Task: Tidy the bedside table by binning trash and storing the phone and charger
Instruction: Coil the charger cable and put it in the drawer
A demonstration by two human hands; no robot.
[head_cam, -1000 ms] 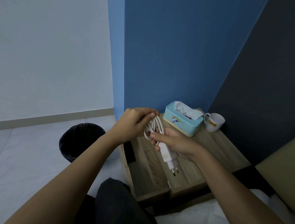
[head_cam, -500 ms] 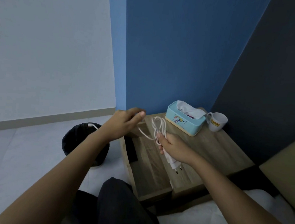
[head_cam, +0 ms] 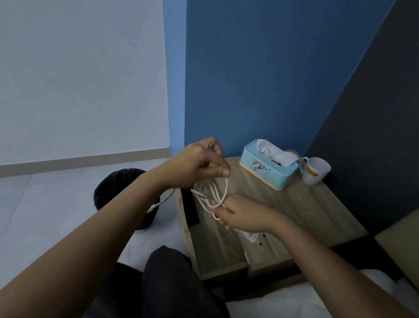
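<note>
A round black waste bin point(head_cam: 115, 189) stands on the pale floor at the far left, partly behind the left forearm. A loose end of the thin white charger cable point(head_cam: 210, 194) hangs in front of it, tipped with a small white connector. The left hand point(head_cam: 198, 165) is raised over the table's left edge, thumb and fingers curled and pinching one strand of that cable. The cable falls from there in several slack loops to the right hand point(head_cam: 244, 215), which grips the gathered loops in a closed fist. The white charger plug point(head_cam: 253, 237) pokes out beneath this hand, two dark prongs showing.

Both hands are above the open drawer point(head_cam: 216, 247) of the light wooden bedside table point(head_cam: 312, 212). A dark flat object point(head_cam: 192, 207) lies against the drawer's left wall; it is too dim to identify.

At the back stands one pale blue tissue box point(head_cam: 269, 171) with a cartoon print, tissue sticking up. Just to its right is one white mug point(head_cam: 314, 171), whose yellow label reads "JOTUN".
</note>
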